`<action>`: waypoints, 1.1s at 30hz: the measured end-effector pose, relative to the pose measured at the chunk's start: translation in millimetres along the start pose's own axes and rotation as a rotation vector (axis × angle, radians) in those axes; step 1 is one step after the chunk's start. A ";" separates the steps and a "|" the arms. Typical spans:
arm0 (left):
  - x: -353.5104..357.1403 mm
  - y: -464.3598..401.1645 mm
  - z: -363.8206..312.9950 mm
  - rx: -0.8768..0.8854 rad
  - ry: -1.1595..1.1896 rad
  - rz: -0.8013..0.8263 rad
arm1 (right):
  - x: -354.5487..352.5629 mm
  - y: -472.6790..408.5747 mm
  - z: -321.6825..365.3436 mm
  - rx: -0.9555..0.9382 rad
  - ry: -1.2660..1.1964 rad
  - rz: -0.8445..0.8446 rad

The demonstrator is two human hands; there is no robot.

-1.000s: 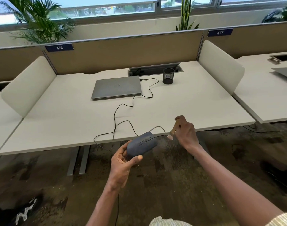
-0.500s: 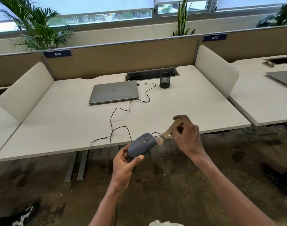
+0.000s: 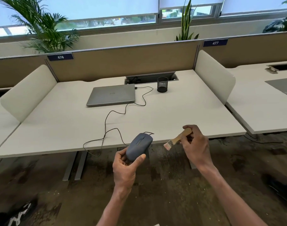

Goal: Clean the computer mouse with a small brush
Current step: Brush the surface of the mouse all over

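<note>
The left hand (image 3: pixel 124 167) is clamped on the grey mouse (image 3: pixel 139 146), held in the air just off the table's (image 3: pixel 58 128) near edge. The right hand (image 3: pixel 195 145) pinches the small brush (image 3: pixel 177 139), its bristles just beside the mouse, not touching. Light strokes along the button seams would probably do best.

Matt grey plastic mouse (image 3: pixel 139 146), pale wooden brush (image 3: pixel 178 138), smooth matt desk (image 3: pixel 180 111).
</note>
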State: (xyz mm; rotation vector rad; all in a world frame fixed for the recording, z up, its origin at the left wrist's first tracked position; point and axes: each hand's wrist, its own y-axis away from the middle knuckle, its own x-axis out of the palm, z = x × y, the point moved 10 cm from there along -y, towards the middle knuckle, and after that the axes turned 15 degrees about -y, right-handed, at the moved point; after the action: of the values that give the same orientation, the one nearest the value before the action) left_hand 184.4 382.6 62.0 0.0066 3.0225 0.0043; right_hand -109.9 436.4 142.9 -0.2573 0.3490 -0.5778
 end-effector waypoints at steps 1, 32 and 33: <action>4.8 4.4 -4.0 0.013 -0.009 -0.036 | -6.0 -2.2 -1.4 -0.004 0.000 0.007; 119.5 -50.8 -61.3 0.124 -0.277 -0.532 | -37.5 -101.7 14.9 -0.197 0.007 0.073; 122.8 -60.0 -59.6 0.120 -0.271 -0.532 | -34.6 -110.0 12.1 -0.194 0.012 0.069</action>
State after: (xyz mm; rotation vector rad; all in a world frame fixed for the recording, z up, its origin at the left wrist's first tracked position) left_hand 55.2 323.0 106.4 -0.7178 2.6561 -0.2064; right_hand -185.7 368.9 199.0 -0.4271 0.4247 -0.4779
